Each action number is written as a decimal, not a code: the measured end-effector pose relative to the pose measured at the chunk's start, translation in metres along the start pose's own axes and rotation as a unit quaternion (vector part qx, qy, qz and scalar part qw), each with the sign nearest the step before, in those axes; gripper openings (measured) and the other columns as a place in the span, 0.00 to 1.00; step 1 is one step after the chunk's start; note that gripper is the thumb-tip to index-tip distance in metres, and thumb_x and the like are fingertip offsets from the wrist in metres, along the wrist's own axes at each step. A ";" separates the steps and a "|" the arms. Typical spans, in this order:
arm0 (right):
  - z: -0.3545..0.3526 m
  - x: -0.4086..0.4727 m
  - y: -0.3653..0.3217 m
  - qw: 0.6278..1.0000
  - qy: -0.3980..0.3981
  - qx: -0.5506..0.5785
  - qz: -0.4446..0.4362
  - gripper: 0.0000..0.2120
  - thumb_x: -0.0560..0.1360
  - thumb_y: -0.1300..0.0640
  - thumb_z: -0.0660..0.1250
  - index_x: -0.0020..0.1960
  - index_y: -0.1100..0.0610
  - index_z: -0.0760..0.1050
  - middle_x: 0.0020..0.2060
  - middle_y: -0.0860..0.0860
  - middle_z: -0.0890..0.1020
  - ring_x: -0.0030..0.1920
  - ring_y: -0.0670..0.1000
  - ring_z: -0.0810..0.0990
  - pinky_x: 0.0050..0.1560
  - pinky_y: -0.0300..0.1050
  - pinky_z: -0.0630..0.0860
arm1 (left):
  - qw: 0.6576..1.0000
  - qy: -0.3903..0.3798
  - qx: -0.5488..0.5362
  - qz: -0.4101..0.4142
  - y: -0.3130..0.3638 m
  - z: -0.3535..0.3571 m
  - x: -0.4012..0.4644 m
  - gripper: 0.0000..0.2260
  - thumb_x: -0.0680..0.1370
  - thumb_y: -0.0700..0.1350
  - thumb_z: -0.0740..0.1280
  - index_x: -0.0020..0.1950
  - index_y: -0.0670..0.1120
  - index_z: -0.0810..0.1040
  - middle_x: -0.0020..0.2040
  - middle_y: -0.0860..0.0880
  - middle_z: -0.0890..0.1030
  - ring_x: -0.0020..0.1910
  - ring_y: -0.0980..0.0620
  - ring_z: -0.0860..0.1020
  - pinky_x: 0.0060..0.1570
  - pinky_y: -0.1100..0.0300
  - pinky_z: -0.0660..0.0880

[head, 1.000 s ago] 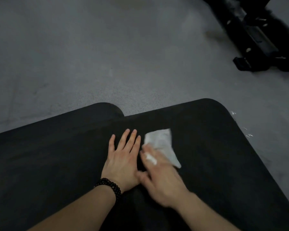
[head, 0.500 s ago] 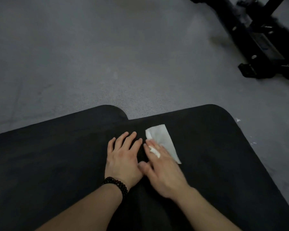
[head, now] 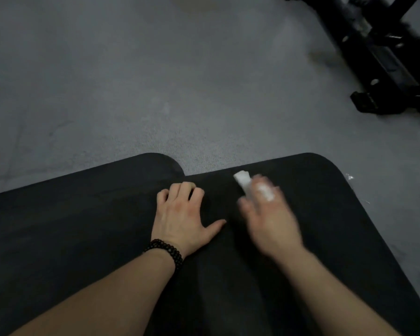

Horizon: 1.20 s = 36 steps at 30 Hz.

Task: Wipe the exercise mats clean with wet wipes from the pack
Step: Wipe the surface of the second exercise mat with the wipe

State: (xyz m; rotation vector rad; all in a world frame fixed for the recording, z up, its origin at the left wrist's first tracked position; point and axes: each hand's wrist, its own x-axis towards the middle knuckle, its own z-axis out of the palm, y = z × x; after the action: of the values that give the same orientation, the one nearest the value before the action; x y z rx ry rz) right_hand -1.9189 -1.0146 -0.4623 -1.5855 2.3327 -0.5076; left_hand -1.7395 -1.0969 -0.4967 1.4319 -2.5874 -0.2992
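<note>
Two black exercise mats lie side by side on the floor, the left mat (head: 70, 226) and the right mat (head: 337, 226). My left hand (head: 182, 214) rests palm-down by the seam between them, fingers bent at the tips, thumb spread, holding nothing. A beaded bracelet is on its wrist. My right hand (head: 269, 221), blurred by motion, presses a white wet wipe (head: 241, 181) onto the right mat near its far edge. The wipe is bunched under the fingers and a bit of white shows between them. The wipe pack is not in view.
Grey speckled floor (head: 155, 81) stretches beyond the mats. A black gym machine base (head: 383, 64) stands at the far right. Small white scraps (head: 349, 177) lie on the floor beside the right mat's corner.
My right hand has swept the wipe to the right and farther away, and the wipe has bunched up. My left hand's fingers have bent from flat, and its thumb has spread.
</note>
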 end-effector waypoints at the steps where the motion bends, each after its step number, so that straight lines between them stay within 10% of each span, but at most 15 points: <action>1: -0.010 0.013 0.015 0.996 0.053 -0.008 0.065 0.32 0.79 0.38 0.50 0.77 0.56 0.59 0.76 0.53 0.62 0.75 0.53 0.58 0.75 0.51 0.57 | 1.000 -0.006 0.007 0.001 0.000 0.001 0.000 0.35 0.68 0.76 0.58 0.62 0.52 0.77 0.65 0.51 0.74 0.68 0.48 0.69 0.69 0.45 0.63; 5: -0.015 0.043 0.038 0.982 0.046 -0.021 0.184 0.37 0.77 0.34 0.47 0.78 0.56 0.56 0.77 0.57 0.57 0.76 0.57 0.55 0.75 0.56 0.57 | 0.998 -0.057 0.025 -0.009 0.001 -0.001 0.003 0.46 0.70 0.78 0.53 0.79 0.50 0.65 0.80 0.52 0.62 0.81 0.51 0.53 0.79 0.40 0.46; 12: 0.032 0.006 -0.036 0.987 -0.129 -0.006 -0.097 0.31 0.80 0.40 0.52 0.79 0.51 0.53 0.79 0.45 0.51 0.77 0.43 0.45 0.76 0.43 0.49 | 0.998 -0.052 0.002 -0.019 -0.001 0.001 0.002 0.39 0.71 0.63 0.50 0.80 0.47 0.64 0.81 0.52 0.63 0.81 0.54 0.54 0.79 0.43 0.46; 14: 0.016 0.020 -0.012 0.995 -0.080 0.005 -0.052 0.30 0.80 0.39 0.54 0.78 0.50 0.57 0.77 0.47 0.58 0.76 0.48 0.56 0.73 0.47 0.61 | 0.999 -0.043 -0.005 -0.019 -0.001 -0.001 0.003 0.43 0.71 0.72 0.53 0.79 0.46 0.66 0.80 0.51 0.65 0.81 0.53 0.57 0.79 0.42 0.47; 18: 0.008 0.040 0.010 0.986 -0.063 -0.049 0.148 0.37 0.79 0.36 0.52 0.79 0.57 0.49 0.79 0.54 0.46 0.78 0.52 0.41 0.77 0.54 0.46 | 0.998 -0.061 0.011 -0.017 0.000 0.000 0.004 0.48 0.70 0.78 0.53 0.81 0.47 0.63 0.81 0.53 0.61 0.81 0.54 0.53 0.79 0.43 0.44; 24: 0.032 0.000 -0.053 0.974 -0.169 0.082 -0.124 0.28 0.78 0.46 0.53 0.78 0.51 0.58 0.77 0.48 0.58 0.76 0.47 0.54 0.76 0.44 0.53 | 0.997 -0.071 -0.038 -0.001 -0.004 -0.004 0.001 0.40 0.73 0.61 0.51 0.82 0.45 0.56 0.83 0.50 0.56 0.82 0.54 0.50 0.80 0.45 0.39; 27: 0.018 0.018 -0.031 0.993 -0.064 0.096 -0.006 0.27 0.79 0.41 0.53 0.76 0.48 0.60 0.76 0.48 0.61 0.75 0.49 0.59 0.71 0.43 0.60 | 0.994 -0.084 -0.072 0.011 -0.017 -0.014 -0.004 0.46 0.73 0.70 0.59 0.83 0.45 0.53 0.84 0.50 0.52 0.82 0.54 0.47 0.80 0.50 0.39; 30: 0.018 0.030 -0.014 0.986 -0.097 -0.026 0.129 0.35 0.79 0.37 0.51 0.80 0.51 0.45 0.79 0.52 0.45 0.78 0.51 0.40 0.76 0.50 0.42 | 0.998 -0.060 0.008 0.017 -0.051 -0.017 -0.032 0.44 0.75 0.73 0.57 0.81 0.44 0.62 0.82 0.49 0.59 0.81 0.51 0.55 0.80 0.45 0.48; 36: 0.060 -0.008 -0.106 0.982 -0.148 -0.036 -0.112 0.34 0.79 0.41 0.54 0.79 0.55 0.50 0.79 0.53 0.47 0.78 0.52 0.43 0.77 0.47 0.44 | 0.996 -0.081 0.046 0.011 -0.084 -0.017 -0.057 0.39 0.76 0.66 0.54 0.80 0.44 0.65 0.82 0.48 0.59 0.81 0.48 0.56 0.77 0.37 0.54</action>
State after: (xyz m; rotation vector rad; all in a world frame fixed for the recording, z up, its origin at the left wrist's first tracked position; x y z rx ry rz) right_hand -1.8024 -1.0512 -0.4695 -1.8279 1.9870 -0.2153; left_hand -1.6368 -1.0941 -0.5045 1.4648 -2.7776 -0.3074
